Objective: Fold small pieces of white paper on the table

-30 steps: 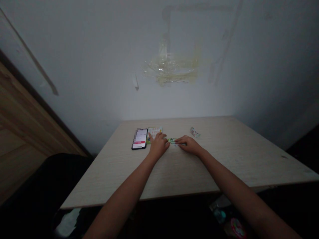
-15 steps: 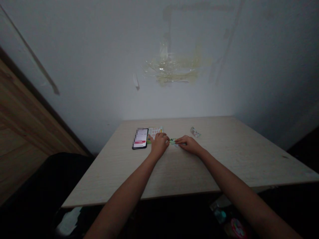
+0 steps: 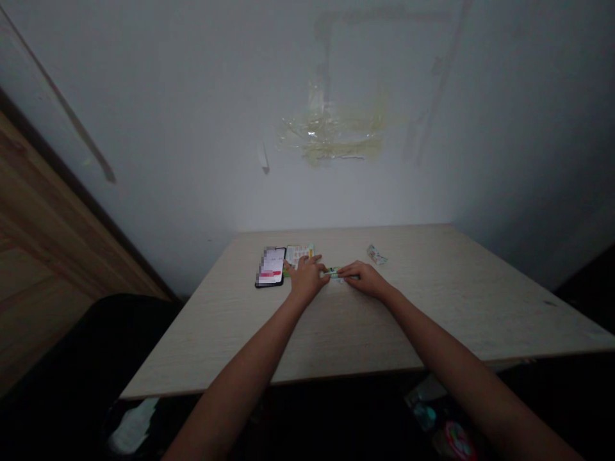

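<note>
Between my two hands a small green-and-white printed strip [image 3: 333, 272], perhaps folded paper, is held low over the table. My left hand [image 3: 306, 274] pinches its left end between thumb and index finger, with the other fingers spread. The right end is pinched by my right hand [image 3: 362, 277], its fingers pressed together. Under and behind the left hand lies a printed sheet or booklet [image 3: 300, 251], white with a green lower edge, partly covered. A phone [image 3: 271, 266] with a lit screen lies just left of that hand.
A crumpled printed scrap [image 3: 377, 255] lies behind my right hand on the pale wooden table [image 3: 375, 333]. The wall [image 3: 202, 128] rises at the table's back edge. A wooden panel [image 3: 57, 211] stands at left. Several items, one pink and round [image 3: 459, 440], are below the front edge.
The strip between my hands has tilted or folded and now looks thinner. My left fingers have spread a little. The phone and the crumpled scrap have stayed put.
</note>
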